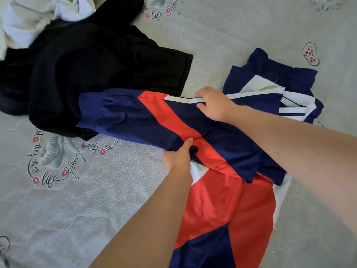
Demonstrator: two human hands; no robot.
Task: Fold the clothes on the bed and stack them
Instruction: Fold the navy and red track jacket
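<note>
While the jacket [212, 132] lies across the bed sheet [96, 200], smooth slick fabric in navy, red and white blocks, its sleeve [119, 115] stretches left with a gathered cuff end. Left hand [178, 157] pinches the sleeve's lower edge, thumb on top, fingers curled under the cloth. Right hand [214, 105] grips the sleeve's upper edge at the white stripe, fingers curled over it. Sleeve end overlaps a crumpled black garment [96, 70], matte and soft, at upper left. White garment [29, 18], rumpled, sits beyond it in the corner, touching the black one. Sheet is pale grey, quilted look, printed with script, hearts and red lips.
</note>
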